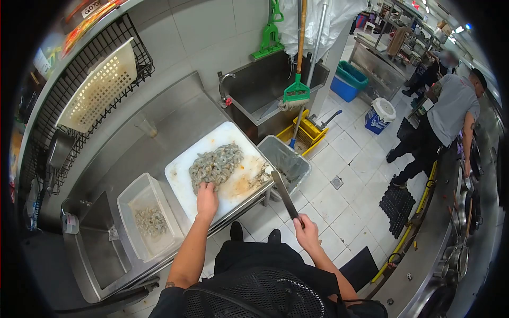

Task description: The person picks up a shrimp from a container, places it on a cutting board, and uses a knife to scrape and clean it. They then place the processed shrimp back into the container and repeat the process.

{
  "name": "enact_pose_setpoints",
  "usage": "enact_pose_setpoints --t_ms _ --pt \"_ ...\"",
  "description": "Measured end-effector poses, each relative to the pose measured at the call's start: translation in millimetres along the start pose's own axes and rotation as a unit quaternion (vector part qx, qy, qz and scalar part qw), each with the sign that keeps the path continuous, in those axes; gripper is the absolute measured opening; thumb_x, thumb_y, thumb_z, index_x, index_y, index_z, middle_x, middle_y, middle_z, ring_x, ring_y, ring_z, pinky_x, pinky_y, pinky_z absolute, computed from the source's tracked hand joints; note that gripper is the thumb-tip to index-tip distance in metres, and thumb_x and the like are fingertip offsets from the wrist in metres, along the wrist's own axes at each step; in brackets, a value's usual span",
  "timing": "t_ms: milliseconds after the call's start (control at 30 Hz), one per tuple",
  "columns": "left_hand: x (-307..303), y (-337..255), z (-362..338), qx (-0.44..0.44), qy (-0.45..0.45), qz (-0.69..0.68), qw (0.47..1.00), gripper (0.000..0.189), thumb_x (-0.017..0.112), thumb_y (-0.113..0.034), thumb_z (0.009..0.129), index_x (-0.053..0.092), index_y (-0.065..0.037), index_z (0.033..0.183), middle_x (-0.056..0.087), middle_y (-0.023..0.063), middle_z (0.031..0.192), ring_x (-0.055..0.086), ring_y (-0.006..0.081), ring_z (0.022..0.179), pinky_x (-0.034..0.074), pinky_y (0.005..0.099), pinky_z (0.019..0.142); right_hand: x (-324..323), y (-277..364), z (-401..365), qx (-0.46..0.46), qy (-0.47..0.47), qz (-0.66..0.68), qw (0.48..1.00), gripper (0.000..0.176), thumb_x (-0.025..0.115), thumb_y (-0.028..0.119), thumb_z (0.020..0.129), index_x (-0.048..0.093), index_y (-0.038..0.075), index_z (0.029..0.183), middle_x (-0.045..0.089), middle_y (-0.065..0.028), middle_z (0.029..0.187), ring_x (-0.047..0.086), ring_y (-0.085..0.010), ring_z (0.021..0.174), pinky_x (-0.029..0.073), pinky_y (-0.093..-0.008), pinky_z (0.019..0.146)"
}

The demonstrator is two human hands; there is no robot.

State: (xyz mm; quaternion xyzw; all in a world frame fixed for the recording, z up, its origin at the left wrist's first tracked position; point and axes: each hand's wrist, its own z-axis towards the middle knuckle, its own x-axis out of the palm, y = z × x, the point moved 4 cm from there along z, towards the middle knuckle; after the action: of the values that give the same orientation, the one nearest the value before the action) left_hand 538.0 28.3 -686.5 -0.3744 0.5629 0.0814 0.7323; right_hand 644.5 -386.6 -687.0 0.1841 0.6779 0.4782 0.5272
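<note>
A pile of raw grey shrimp lies on a white cutting board, which has brown stains and scraps near its right corner. My left hand is at the near edge of the pile, its fingers closed together on shrimp; the fingertips are partly hidden. In my right hand is a long knife, gripped by its dark handle. The blade points up and away, its tip beside the board's right corner and above the near side of a lined grey bin. To the left of the board, a clear plastic tub contains more shrimp.
A steel sink is at left, and a deep basin stands behind the board. A yellow mop bucket, mops and a blue-white bucket are beyond the bin. Another person works at the right-hand stove line.
</note>
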Motion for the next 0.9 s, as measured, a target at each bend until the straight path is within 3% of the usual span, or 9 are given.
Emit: enact_pose_setpoints --t_ms 33,67,167,333,433,667,833,867,900 --pt "2 5 1 0.001 -0.002 -0.001 1.000 0.031 0.074 -0.004 0.092 0.072 -0.001 0.122 0.064 0.0233 0.127 0.065 0.0460 0.117 0.056 0.0552 0.100 16 -13 10 0.054 0.051 0.025 0.997 0.013 0.067 0.014 0.106 0.070 0.004 0.113 0.073 -0.0164 0.096 0.069 -0.0302 0.071 0.055 -0.0419 0.068" --pt "4 6 2 0.006 0.003 -0.004 1.000 0.031 0.073 -0.002 0.090 0.071 -0.001 0.121 0.064 0.0236 0.123 0.066 0.0470 0.113 0.056 0.0558 0.098 32 -11 21 0.110 0.075 0.167 0.977 0.021 0.063 0.022 0.113 0.064 0.003 0.103 0.069 -0.0098 0.083 0.063 -0.0185 0.065 0.052 -0.0365 0.063" --pt "3 11 4 0.027 -0.033 -0.033 0.999 0.027 0.070 0.003 0.086 0.073 0.000 0.112 0.067 0.0244 0.113 0.068 0.0491 0.102 0.057 0.0559 0.093 66 0 49 0.189 0.158 0.301 0.921 0.021 0.060 0.022 0.115 0.066 0.004 0.105 0.062 -0.0019 0.076 0.058 -0.0097 0.065 0.048 -0.0309 0.060" --pt "-19 22 -2 -0.057 -0.045 -0.234 0.970 0.016 0.077 -0.007 0.093 0.078 0.004 0.105 0.073 0.0198 0.093 0.071 0.0323 0.085 0.058 0.0398 0.087 98 -3 73 0.194 0.206 0.278 0.918 0.031 0.059 0.031 0.118 0.064 0.006 0.099 0.059 -0.0009 0.072 0.055 -0.0107 0.057 0.046 -0.0293 0.055" --pt "-21 38 -7 -0.059 -0.072 -0.280 0.956 0.025 0.078 -0.009 0.097 0.080 0.003 0.118 0.077 0.0143 0.095 0.072 0.0227 0.087 0.057 0.0349 0.089 99 -22 64 0.230 0.219 0.230 0.920 0.035 0.059 0.034 0.118 0.064 0.007 0.096 0.059 -0.0008 0.069 0.053 -0.0110 0.054 0.045 -0.0293 0.052" --pt "-10 48 -17 -0.136 -0.044 -0.423 0.895 0.025 0.074 -0.010 0.104 0.079 0.003 0.125 0.080 0.0071 0.100 0.070 0.0137 0.089 0.056 0.0304 0.085 50 -42 12 0.255 0.237 0.197 0.916 0.036 0.064 0.033 0.115 0.065 0.007 0.091 0.058 -0.0005 0.066 0.051 -0.0110 0.053 0.041 -0.0304 0.051" --pt "-7 50 -8 -0.168 -0.016 -0.431 0.886 0.030 0.073 -0.007 0.104 0.076 0.002 0.133 0.073 0.0025 0.095 0.064 0.0111 0.086 0.053 0.0282 0.079 20 -3 3 0.225 0.178 0.251 0.924 0.024 0.067 0.027 0.113 0.065 0.004 0.106 0.060 -0.0011 0.071 0.059 -0.0119 0.059 0.047 -0.0301 0.059" --pt "-7 48 -5 -0.165 -0.010 -0.430 0.888 0.030 0.073 -0.007 0.104 0.076 0.002 0.133 0.073 0.0025 0.095 0.064 0.0111 0.086 0.053 0.0282 0.079 18 23 5 0.227 0.178 0.273 0.918 0.027 0.072 0.016 0.109 0.065 0.001 0.131 0.065 -0.0035 0.084 0.064 -0.0133 0.066 0.053 -0.0302 0.066" --pt "-8 45 -2 -0.161 0.000 -0.434 0.886 0.032 0.072 -0.009 0.105 0.074 0.003 0.135 0.071 0.0009 0.095 0.063 0.0098 0.085 0.052 0.0274 0.078 15 50 7 0.230 0.172 0.276 0.917 0.027 0.072 0.016 0.109 0.065 0.001 0.131 0.065 -0.0035 0.084 0.064 -0.0133 0.066 0.053 -0.0302 0.066"
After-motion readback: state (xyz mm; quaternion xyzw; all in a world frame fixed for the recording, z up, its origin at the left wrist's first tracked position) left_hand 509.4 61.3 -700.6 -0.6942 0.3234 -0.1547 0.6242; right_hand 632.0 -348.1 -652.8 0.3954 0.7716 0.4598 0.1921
